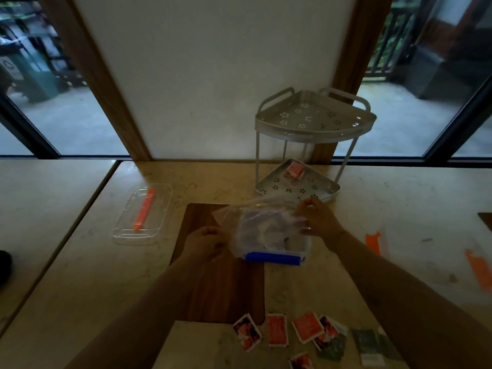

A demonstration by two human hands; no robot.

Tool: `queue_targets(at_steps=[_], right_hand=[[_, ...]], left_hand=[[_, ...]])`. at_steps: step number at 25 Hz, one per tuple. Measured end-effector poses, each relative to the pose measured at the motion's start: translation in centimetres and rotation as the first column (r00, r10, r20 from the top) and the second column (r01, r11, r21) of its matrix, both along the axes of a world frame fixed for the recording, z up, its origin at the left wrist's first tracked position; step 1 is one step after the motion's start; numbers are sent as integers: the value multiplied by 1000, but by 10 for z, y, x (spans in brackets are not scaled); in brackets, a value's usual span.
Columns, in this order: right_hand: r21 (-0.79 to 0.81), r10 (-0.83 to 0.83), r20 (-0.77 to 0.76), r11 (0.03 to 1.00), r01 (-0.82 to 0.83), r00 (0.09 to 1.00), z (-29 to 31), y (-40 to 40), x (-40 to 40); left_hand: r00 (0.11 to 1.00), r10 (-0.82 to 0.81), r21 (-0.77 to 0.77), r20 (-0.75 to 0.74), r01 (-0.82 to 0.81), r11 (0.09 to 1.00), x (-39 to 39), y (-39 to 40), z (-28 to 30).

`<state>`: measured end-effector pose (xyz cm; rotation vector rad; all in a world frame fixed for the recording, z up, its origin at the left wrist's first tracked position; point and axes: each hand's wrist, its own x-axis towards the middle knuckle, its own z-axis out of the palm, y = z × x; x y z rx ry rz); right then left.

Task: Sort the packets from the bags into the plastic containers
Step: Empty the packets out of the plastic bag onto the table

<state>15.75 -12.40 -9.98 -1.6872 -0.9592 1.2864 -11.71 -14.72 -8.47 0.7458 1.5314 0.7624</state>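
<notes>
While both hands pinch a clear zip bag (269,230) over the wooden board, left hand (206,243) clamped on its near-left edge and right hand (319,219) on its far-right corner, the slack plastic could slip, spilling contents beyond the fingers.

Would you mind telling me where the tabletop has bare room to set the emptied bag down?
Bare patches: between the clear container and the wooden board, and right of the corner rack, behind the orange packets. The near edge is crowded with loose packets. Both the left hand and right hand grip the bag.
</notes>
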Motion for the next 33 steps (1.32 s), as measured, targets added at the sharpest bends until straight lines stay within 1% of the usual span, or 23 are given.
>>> queue_targets(at_steps=[1,4,6,7,8,9,10,11,12,14,15,16,18,19,20,22,24,27,30,31,33], right_hand=[[34,-31,-3,999,31,1000,4,-4,3],[135,-86,136,989,68,987,20,-21,15],[194,-123,202,977,83,972,33,-36,24],[219,-143,240,972,90,960,39,-44,29],[239,-165,295,966,95,941,42,-51,35],[259,-179,359,962,86,916,45,-59,41],[276,-184,426,959,66,886,49,-68,48],[287,-179,483,957,38,857,53,-76,54],[291,-170,534,957,9,828,57,-84,61],[282,-135,613,958,-57,778,67,-101,75],[273,-116,640,958,-84,759,74,-111,83],[267,-99,654,958,-106,750,81,-120,92],[257,-72,668,956,-139,740,91,-139,113],[250,-62,681,956,-152,729,95,-149,125],[245,-58,695,956,-160,717,98,-161,140],[238,-49,708,956,-173,705,102,-186,171],[222,-39,726,958,-181,687,106,-212,205],[166,-23,766,973,-163,642,111,-256,261],[147,-34,802,979,-143,596,118,-305,317],[153,-51,804,980,-123,592,118,-321,336],[179,-110,763,983,-44,637,118,-353,370]], left_hand=[[1000,-28,-28,-1,28,999,2,-6,-4],[985,-157,-96,-75,150,984,12,-16,-11],[958,-223,-92,-181,210,973,20,-9,-10],[927,-244,-72,-283,233,970,25,-1,-8],[862,-284,-40,-420,295,955,31,6,-4],[760,-323,11,-563,398,917,40,13,2],[670,-338,82,-661,512,855,54,15,10],[625,-318,182,-712,603,777,69,17,16],[623,-309,285,-718,669,686,86,17,22],[621,-382,419,-684,764,491,126,12,35],[573,-440,431,-691,816,386,148,7,39],[504,-472,417,-723,864,283,171,-1,47],[344,-489,324,-802,937,128,214,-19,63],[271,-509,269,-817,960,78,234,-28,70],[202,-541,217,-817,975,36,256,-38,75],[107,-611,143,-784,990,-9,293,-56,78],[80,-671,135,-737,990,-30,331,-76,81],[73,-759,162,-647,986,-43,396,-115,87],[43,-797,151,-603,987,-61,466,-152,85],[27,-789,143,-613,987,-77,489,-164,83],[-11,-762,138,-648,982,-132,529,-188,80]])
